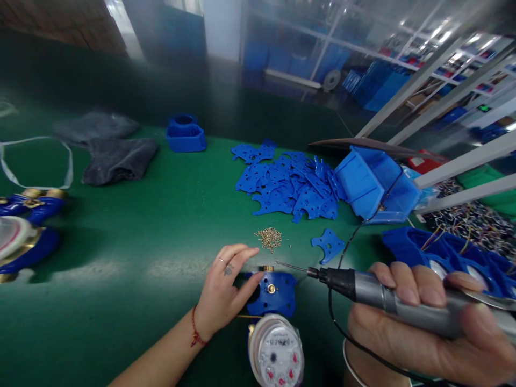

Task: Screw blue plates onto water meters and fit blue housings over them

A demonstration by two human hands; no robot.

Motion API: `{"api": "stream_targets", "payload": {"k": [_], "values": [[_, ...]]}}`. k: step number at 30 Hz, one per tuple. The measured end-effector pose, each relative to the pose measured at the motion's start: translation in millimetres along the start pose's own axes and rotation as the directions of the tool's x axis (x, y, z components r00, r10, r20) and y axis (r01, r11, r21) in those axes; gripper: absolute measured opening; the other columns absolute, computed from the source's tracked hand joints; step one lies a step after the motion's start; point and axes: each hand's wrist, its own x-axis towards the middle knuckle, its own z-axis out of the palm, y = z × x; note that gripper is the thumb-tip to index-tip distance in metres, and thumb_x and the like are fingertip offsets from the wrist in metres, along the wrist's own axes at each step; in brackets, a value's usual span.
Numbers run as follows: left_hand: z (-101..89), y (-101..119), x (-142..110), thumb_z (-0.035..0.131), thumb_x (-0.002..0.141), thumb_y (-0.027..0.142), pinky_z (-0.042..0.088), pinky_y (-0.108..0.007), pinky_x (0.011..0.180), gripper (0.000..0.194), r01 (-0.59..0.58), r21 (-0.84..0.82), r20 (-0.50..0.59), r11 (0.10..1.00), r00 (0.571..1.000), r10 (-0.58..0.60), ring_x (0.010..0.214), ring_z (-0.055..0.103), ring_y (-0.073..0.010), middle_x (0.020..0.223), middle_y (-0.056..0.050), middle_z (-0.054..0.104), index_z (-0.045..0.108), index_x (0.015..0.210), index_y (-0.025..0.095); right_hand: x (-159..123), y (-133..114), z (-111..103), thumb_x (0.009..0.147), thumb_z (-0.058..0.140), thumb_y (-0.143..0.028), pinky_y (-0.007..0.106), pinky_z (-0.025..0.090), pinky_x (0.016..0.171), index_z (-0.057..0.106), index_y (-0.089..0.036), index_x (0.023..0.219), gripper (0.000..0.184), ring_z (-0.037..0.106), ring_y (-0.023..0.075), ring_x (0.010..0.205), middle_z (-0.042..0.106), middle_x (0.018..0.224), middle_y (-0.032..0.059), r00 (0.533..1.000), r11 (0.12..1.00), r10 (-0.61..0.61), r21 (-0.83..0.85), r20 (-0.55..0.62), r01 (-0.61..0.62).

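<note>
My left hand (226,287) rests on the green table, its fingers curled against the left side of a blue water meter body (273,293) with a brass fitting. A round meter dial (276,352) lies just below it. My right hand (419,328) is wrapped round a grey electric screwdriver (387,295), whose thin bit points left toward the blue body. A small heap of brass screws (269,237) lies just above, and a single blue plate (328,244) to its right.
A pile of blue plates (290,185) spills from a tipped blue bin (371,185). A blue cap (185,134) and grey cloths (113,156) lie at the back. Blue water meters (24,231) sit at the left edge. Blue parts with wires (455,247) lie at the right.
</note>
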Motion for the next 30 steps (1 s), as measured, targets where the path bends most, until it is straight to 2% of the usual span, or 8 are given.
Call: {"api": "stream_targets", "payload": {"k": [2, 6, 9, 16, 24, 30], "values": [[-2.7, 3, 1, 0.058, 0.091, 0.029, 0.05, -0.033, 0.088, 0.029, -0.03, -0.026, -0.025, 0.999, 0.999, 0.029, 0.1, 0.058, -0.0189, 0.109, -0.009, 0.06, 0.053, 0.117, 0.019, -2, -3, 4, 0.056, 0.072, -0.034, 0.024, 0.037, 0.041, 0.063, -0.025, 0.079, 0.025, 0.024, 0.0083, 0.043, 0.03, 0.051, -0.0076, 1.0, 0.999, 0.025, 0.024, -0.005, -0.025], [-2.2, 10, 1, 0.062, 0.088, 0.031, 0.055, -0.03, 0.078, 0.032, -0.012, -0.133, -0.03, 0.991, 1.0, 0.008, 0.094, 0.061, -0.0179, 0.105, -0.009, 0.063, 0.053, 0.116, 0.018, -7, -2, 13, 0.057, 0.074, -0.032, 0.025, 0.035, 0.041, 0.062, -0.023, 0.079, 0.026, 0.022, 0.0084, 0.043, 0.031, 0.051, -0.0075, 0.998, 0.996, 0.061, 0.067, 0.029, -0.063], [-0.5, 15, 2, 0.062, 0.088, 0.031, 0.056, -0.028, 0.076, 0.027, -0.011, -0.193, -0.05, 0.981, 0.999, 0.002, 0.086, 0.064, -0.0154, 0.1, -0.007, 0.066, 0.055, 0.112, 0.018, -10, -1, 17, 0.055, 0.075, -0.032, 0.026, 0.031, 0.04, 0.062, -0.024, 0.077, 0.027, 0.02, 0.0088, 0.042, 0.032, 0.051, -0.0075, 0.993, 0.991, 0.109, 0.075, 0.036, -0.111], [-2.2, 18, 2, 0.055, 0.093, 0.028, 0.056, -0.02, 0.068, 0.011, -0.009, -0.162, -0.081, 0.987, 0.997, -0.004, 0.064, 0.065, -0.0084, 0.083, 0.001, 0.07, 0.06, 0.096, 0.019, -14, -3, 16, 0.056, 0.075, -0.03, 0.025, 0.034, 0.042, 0.06, -0.022, 0.077, 0.027, 0.023, 0.0086, 0.043, 0.033, 0.052, -0.0076, 0.986, 0.982, 0.147, 0.11, 0.076, -0.155], [-4.5, 17, -1, 0.053, 0.094, 0.024, 0.058, -0.021, 0.076, 0.011, -0.04, -0.168, -0.048, 0.985, 0.998, 0.033, 0.078, 0.071, -0.0111, 0.089, 0.001, 0.074, 0.064, 0.097, 0.021, -15, -5, 15, 0.056, 0.073, -0.028, 0.02, 0.041, 0.045, 0.059, -0.021, 0.078, 0.027, 0.029, 0.0063, 0.044, 0.038, 0.052, -0.0086, 0.986, 0.977, 0.147, 0.144, 0.076, -0.156], [-2.1, 16, -3, 0.053, 0.095, 0.025, 0.057, -0.018, 0.076, 0.014, -0.026, -0.188, -0.06, 0.982, 0.998, 0.014, 0.079, 0.071, -0.0106, 0.09, 0.0, 0.074, 0.054, 0.107, 0.02, -16, -5, 14, 0.058, 0.072, -0.031, 0.023, 0.04, 0.044, 0.06, -0.023, 0.079, 0.026, 0.029, 0.0073, 0.044, 0.036, 0.053, -0.0078, 0.987, 0.984, 0.14, 0.102, 0.073, -0.147]]}}
